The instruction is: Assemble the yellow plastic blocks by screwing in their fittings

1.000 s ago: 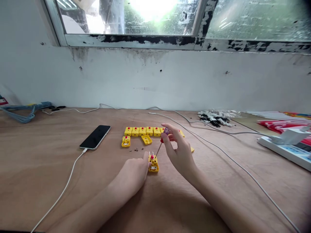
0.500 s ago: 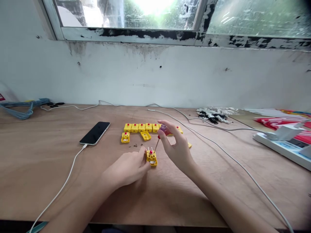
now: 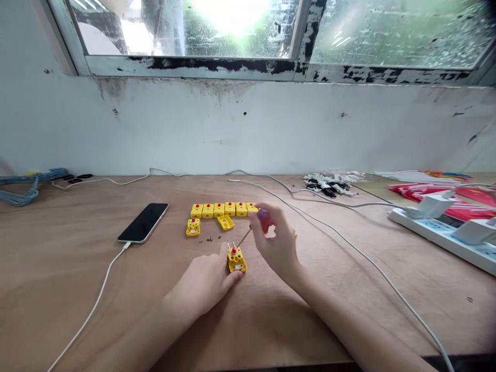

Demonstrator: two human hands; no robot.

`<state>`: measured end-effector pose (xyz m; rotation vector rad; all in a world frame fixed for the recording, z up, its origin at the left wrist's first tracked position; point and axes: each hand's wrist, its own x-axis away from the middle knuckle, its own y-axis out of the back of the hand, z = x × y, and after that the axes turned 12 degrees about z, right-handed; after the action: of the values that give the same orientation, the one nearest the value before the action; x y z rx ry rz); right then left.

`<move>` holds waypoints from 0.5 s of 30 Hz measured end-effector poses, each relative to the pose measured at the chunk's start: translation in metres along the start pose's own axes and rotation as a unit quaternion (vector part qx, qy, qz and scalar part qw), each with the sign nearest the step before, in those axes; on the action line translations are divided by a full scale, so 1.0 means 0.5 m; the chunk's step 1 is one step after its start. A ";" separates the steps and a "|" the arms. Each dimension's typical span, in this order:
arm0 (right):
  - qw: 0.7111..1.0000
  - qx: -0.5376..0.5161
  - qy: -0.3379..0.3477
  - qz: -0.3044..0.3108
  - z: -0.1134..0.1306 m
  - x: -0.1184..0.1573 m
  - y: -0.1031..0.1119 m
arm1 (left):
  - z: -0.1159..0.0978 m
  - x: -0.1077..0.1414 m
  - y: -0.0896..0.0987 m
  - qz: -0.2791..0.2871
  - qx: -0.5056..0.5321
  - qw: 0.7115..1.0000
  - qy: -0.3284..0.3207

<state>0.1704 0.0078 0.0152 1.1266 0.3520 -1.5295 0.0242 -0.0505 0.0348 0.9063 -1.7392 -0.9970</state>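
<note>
My left hand [image 3: 203,281] is closed around the side of a yellow two-pin plug [image 3: 236,261], thumb at its near end. The plug rests on the table with its pins pointing away from me and a red dot on top. My right hand [image 3: 282,250] grips a screwdriver [image 3: 265,219] by its translucent red-purple handle. The shaft slants down to the left, its tip at the plug's right side near the pins; whether it sits in a screw is too small to tell. Beyond lie a similar yellow plug [image 3: 193,227], a loose yellow cover [image 3: 225,222] and several small screws [image 3: 210,238].
A row of yellow blocks [image 3: 219,210] with red dots stands behind, its right end hidden by my right hand. A phone [image 3: 143,223] with a white cable lies left. At right are a power strip [image 3: 437,237], a white cable [image 3: 341,227] and black-and-white parts [image 3: 329,184].
The view has shifted, so things appear lower and further left. The screwdriver leans more to the right, and my right hand has tilted with it. My left hand keeps its hold on the plug.
</note>
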 end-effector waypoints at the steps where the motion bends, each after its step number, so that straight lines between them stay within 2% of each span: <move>1: 0.998 -0.030 -0.021 -0.046 -0.003 -0.003 0.001 | -0.002 0.001 0.002 0.009 -0.002 1.000 0.006; 3: 0.986 -0.090 -0.070 -0.125 -0.010 -0.009 0.000 | -0.006 0.004 0.006 0.019 -0.003 1.000 0.011; 5: 0.978 -0.133 -0.109 -0.120 -0.014 -0.012 -0.006 | -0.008 0.005 0.007 0.020 -0.001 1.000 0.012; 10: 0.969 -0.179 -0.136 0.106 -0.005 -0.001 -0.040 | -0.005 -0.001 -0.003 0.005 0.006 1.000 0.021; 12: 0.965 -0.155 -0.133 0.161 0.001 0.005 -0.051 | 0.000 -0.005 -0.009 -0.004 0.020 1.000 0.017; 15: 0.964 -0.127 -0.131 0.195 0.003 0.010 -0.058 | 0.004 -0.008 -0.013 -0.007 0.025 1.000 0.011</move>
<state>0.1447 0.0126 0.0021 0.7293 0.1290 -1.2216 0.0244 -0.0491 0.0271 0.9584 -1.7497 -0.9524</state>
